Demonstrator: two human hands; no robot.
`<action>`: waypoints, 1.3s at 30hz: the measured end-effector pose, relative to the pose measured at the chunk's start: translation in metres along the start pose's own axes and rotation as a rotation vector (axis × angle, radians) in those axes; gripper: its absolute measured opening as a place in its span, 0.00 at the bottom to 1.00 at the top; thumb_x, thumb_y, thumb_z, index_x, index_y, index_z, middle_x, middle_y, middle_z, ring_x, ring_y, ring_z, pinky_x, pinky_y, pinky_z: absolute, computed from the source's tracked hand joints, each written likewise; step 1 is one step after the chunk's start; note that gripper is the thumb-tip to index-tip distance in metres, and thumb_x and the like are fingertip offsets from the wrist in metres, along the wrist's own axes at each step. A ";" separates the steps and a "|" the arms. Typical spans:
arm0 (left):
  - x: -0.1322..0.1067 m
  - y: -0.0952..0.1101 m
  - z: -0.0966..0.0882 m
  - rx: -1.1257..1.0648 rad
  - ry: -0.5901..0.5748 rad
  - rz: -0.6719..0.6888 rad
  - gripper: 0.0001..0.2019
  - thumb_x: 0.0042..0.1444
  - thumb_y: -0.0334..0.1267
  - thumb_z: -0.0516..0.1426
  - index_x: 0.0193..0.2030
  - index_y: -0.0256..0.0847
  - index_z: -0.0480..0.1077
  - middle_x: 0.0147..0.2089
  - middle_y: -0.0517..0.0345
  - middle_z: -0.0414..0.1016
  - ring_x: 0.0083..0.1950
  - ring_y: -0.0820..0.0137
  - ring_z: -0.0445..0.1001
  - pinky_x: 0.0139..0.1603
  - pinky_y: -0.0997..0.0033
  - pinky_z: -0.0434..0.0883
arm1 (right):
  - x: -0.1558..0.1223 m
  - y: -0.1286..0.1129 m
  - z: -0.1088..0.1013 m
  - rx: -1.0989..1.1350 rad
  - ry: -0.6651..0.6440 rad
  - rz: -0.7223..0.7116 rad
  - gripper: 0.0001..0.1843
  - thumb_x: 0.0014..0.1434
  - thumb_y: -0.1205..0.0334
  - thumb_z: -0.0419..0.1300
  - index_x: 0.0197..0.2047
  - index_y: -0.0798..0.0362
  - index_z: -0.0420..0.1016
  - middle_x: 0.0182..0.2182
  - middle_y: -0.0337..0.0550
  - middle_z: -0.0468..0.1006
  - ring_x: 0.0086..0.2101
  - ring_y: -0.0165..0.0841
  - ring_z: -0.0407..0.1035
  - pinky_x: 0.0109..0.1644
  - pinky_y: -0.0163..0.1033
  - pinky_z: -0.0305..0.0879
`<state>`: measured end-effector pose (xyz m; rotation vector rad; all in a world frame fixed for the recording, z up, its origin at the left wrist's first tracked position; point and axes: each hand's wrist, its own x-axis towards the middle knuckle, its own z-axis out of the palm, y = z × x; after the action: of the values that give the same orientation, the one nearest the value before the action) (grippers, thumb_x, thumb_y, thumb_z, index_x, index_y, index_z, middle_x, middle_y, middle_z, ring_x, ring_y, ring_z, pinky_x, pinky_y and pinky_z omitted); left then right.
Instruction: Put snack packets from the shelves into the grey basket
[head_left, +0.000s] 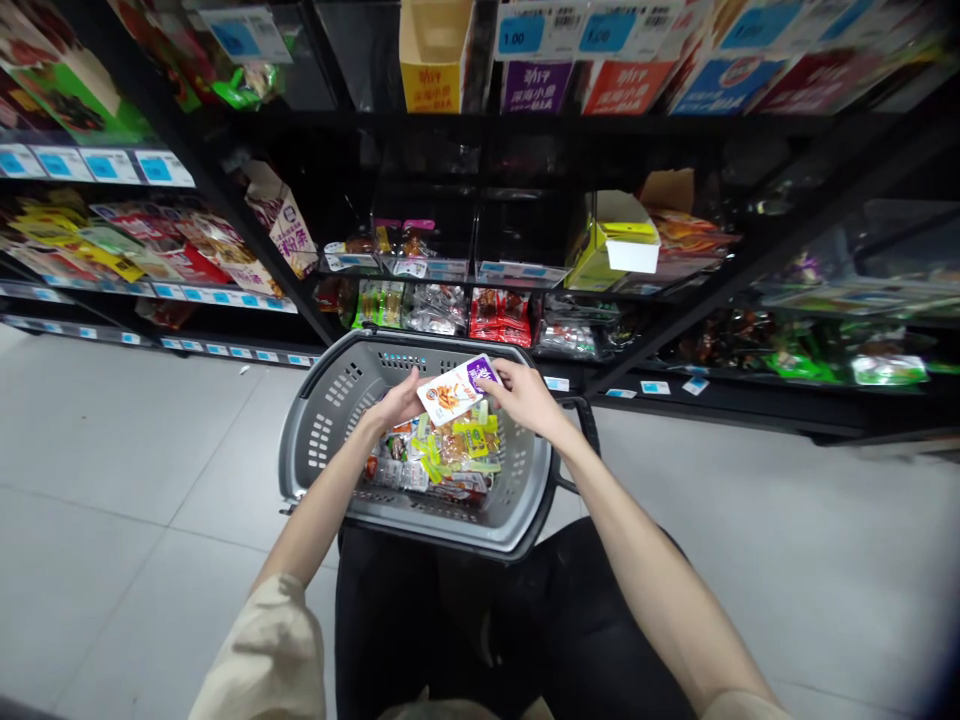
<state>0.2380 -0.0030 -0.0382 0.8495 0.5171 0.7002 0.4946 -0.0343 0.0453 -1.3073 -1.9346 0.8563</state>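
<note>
A white and purple snack packet (450,393) is held over the grey shopping basket (315,400), tilted with its printed front facing up. My right hand (527,400) pinches the packet's purple end between thumb and fingers. At the opposite end, my left hand (399,402) has its thumb and fingers around the packet's edge. Below both hands, inside the basket, lies a pile of small snack packets, among them yellow-green packets (472,438) on top and clear and red ones underneath.
Dark shelving stands in front, with red snack packets (500,317), silver packets (435,308) and a yellow-green box (611,240) on the lower levels. Price labels (655,388) line the shelf edges. Black-trousered legs (390,620) are just behind the basket on the tiled floor (97,570).
</note>
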 end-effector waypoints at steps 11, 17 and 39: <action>-0.005 0.003 -0.003 0.197 0.007 -0.009 0.33 0.47 0.55 0.73 0.53 0.33 0.80 0.48 0.44 0.84 0.47 0.60 0.81 0.48 0.68 0.73 | 0.000 0.003 0.005 0.033 0.008 0.025 0.11 0.66 0.59 0.63 0.50 0.51 0.80 0.44 0.46 0.87 0.43 0.41 0.82 0.48 0.42 0.76; -0.008 0.007 0.002 0.225 0.003 -0.015 0.30 0.48 0.53 0.72 0.53 0.34 0.79 0.47 0.46 0.83 0.44 0.63 0.80 0.46 0.70 0.73 | -0.001 0.002 0.005 0.043 -0.007 0.035 0.11 0.66 0.60 0.63 0.50 0.51 0.80 0.42 0.45 0.87 0.42 0.40 0.82 0.46 0.40 0.75; 0.004 -0.004 -0.008 0.587 0.222 0.185 0.34 0.46 0.70 0.65 0.44 0.39 0.77 0.41 0.49 0.84 0.42 0.59 0.80 0.46 0.62 0.73 | 0.002 -0.034 -0.018 0.246 0.342 -0.101 0.13 0.58 0.51 0.68 0.42 0.47 0.85 0.40 0.48 0.87 0.40 0.47 0.82 0.46 0.52 0.81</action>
<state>0.2369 0.0024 -0.0464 1.3890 0.8739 0.8318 0.4901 -0.0398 0.0833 -1.1174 -1.5606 0.7393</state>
